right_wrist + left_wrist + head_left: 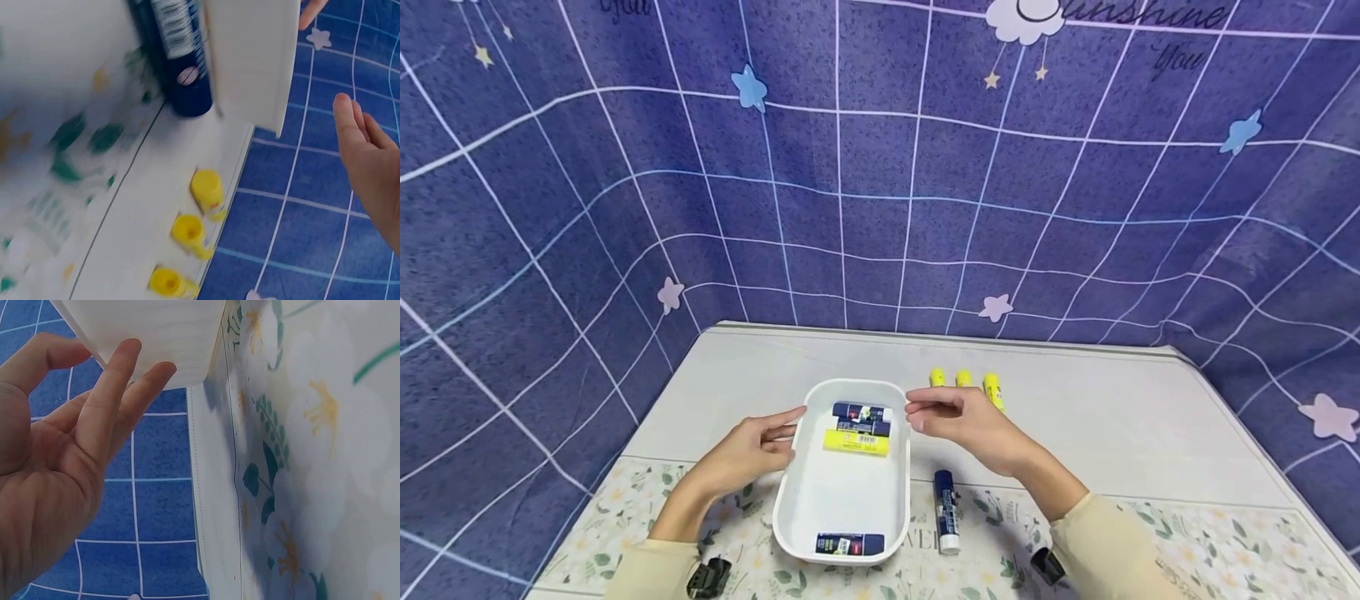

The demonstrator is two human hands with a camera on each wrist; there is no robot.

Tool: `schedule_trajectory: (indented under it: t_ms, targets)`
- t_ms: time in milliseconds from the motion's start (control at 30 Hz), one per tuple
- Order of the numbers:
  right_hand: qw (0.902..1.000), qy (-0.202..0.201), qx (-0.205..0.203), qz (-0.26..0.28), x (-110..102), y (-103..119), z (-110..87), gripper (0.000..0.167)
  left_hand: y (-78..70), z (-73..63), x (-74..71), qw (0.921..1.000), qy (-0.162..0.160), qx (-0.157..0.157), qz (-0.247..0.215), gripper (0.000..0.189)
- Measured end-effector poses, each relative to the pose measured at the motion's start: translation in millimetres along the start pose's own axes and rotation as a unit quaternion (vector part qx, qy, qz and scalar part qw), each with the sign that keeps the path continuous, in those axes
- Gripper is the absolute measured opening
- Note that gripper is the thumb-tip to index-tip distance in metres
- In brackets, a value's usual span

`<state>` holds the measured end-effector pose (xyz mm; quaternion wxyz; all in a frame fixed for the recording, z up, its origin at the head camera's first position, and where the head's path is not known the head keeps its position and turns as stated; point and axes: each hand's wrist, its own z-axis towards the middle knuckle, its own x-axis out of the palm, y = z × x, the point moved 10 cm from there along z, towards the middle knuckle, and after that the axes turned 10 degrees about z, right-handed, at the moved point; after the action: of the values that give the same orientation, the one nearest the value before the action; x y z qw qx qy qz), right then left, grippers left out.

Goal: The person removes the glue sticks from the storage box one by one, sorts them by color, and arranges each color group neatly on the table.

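A white tray [842,500] stands on the table, holding glue sticks. Two dark blue glue sticks [862,427] and a yellow glue stick [856,442] lie across its far part; another dark blue glue stick [850,544] lies along its near end. My left hand [752,454] touches the tray's left side, its fingertips [130,347] against the outer wall in the left wrist view. By the far right corner is my right hand [973,425], fingers extended and holding nothing. The right wrist view shows that hand [372,162] apart from the tray wall [253,69].
Right of the tray lies a dark blue glue stick [947,512] with a white end. Three yellow glue sticks [993,390] are behind my right hand. A floral cloth [1225,542] covers the near table, and a blue grid-patterned curtain [880,225] hangs behind.
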<state>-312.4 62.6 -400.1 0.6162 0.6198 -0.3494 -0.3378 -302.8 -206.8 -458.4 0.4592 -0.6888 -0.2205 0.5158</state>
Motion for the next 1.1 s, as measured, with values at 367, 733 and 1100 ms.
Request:
schedule_trajectory:
  t_ms: [367, 733, 1100]
  targets:
    - [0.9937, 0.108, 0.017, 0.028, 53, -6, 26.0, 0.053, 0.8, 0.8, 3.8, 1.0, 0.002, 0.001, -0.007, 0.071]
    - [0.9841, 0.173, 0.042, 0.009, 82, -23, 38.4, 0.048, -7.7, 0.7, 5.8, 0.9997, 0.013, 0.017, -0.015, 0.071]
    - [0.9728, 0.222, 0.063, -0.022, 107, -36, 43.9, 0.051, -1.7, 0.2, 0.8, 0.9999, 0.002, 0.014, -0.007, 0.072]
